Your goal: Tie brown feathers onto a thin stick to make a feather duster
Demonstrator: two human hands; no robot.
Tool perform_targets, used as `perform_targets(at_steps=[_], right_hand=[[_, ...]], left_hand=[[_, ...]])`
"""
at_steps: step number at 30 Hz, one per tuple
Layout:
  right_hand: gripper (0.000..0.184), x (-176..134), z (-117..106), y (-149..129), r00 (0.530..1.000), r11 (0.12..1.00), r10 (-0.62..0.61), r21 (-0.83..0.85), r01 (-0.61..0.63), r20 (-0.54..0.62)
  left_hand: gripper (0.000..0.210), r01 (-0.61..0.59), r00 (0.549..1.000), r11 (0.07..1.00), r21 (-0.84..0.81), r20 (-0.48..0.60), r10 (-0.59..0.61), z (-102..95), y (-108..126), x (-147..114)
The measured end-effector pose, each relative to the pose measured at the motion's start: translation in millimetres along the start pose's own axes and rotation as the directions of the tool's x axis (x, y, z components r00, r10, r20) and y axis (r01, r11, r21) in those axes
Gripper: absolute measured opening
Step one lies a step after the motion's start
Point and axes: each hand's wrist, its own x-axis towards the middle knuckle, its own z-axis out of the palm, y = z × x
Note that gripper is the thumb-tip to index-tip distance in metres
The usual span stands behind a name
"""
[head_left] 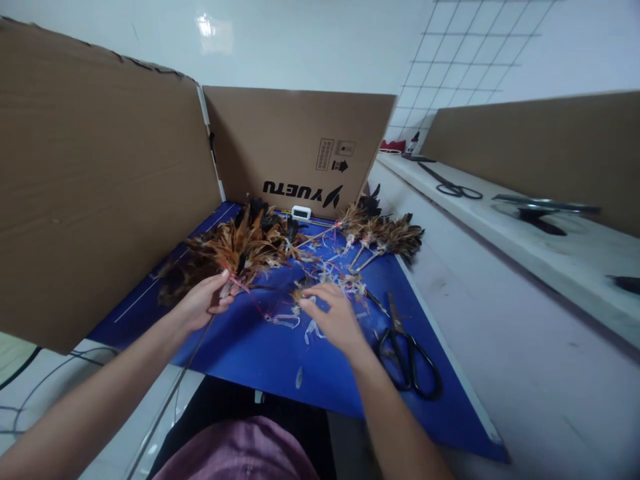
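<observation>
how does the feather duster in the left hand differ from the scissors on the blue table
The feather duster is held in the left hand; the scissors lie on the blue table. The duster has bushy brown feathers and a thin stick; the scissors have metal blades and black loop handles.

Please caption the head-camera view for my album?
Left hand holding a brown feather duster, right hand near pale translucent scraps, black-handled metal scissors on a blue tabletop.
</observation>
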Motion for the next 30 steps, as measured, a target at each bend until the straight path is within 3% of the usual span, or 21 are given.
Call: perform_targets(at_steps=[4, 7, 10, 14, 17, 21, 25, 30], right_hand=[[0.028, 11, 49, -25, 0.983, 0.945, 0.153, 0.275, -0.174, 0.097], [0.038, 18, 72, -29, 0.939, 0.805, 0.282, 0.483, -0.344, 0.198], [0.034, 22, 81, -28, 0.921, 0.651, 0.345, 0.661, -0.372, 0.179], [0.025, 19, 79, -25, 0.920, 0.561, 0.355, 0.748, -0.353, 0.168], [0.023, 18, 69, -21, 0.926, 0.528, 0.329, 0.777, -0.344, 0.187], [0.021, 26, 49, -11, 0.945, 0.514, 0.266, 0.801, -0.307, 0.191], [0.024, 38, 33, 1, 0.929, 0.428, 0.322, 0.847, -0.315, 0.182], [0.034, 38, 37, 17, 0.882, 0.381, 0.436, 0.851, -0.362, 0.180]], left_hand=[[0.035, -0.017, 1.000, 0.995, 0.096, 0.017, 0.015, 28.0, -13, -4], [0.039, -0.036, 0.999, 0.979, 0.199, 0.008, 0.036, 41.0, -25, -7], [0.041, -0.043, 0.999, 0.965, 0.260, 0.000, 0.045, 47.9, -35, -10], [0.043, -0.062, 0.998, 0.963, 0.262, -0.004, 0.065, 56.3, -40, -12], [0.039, -0.029, 0.998, 0.971, 0.236, 0.054, 0.016, 61.6, -38, -14], [0.042, 0.143, 0.971, 0.980, 0.138, 0.174, -0.166, 57.2, -38, -22], [0.040, 0.323, 0.910, 0.936, 0.137, 0.229, -0.347, 46.3, -45, -29], [0.028, 0.146, 0.976, 0.979, 0.143, 0.140, -0.166, 47.1, -45, -24]])
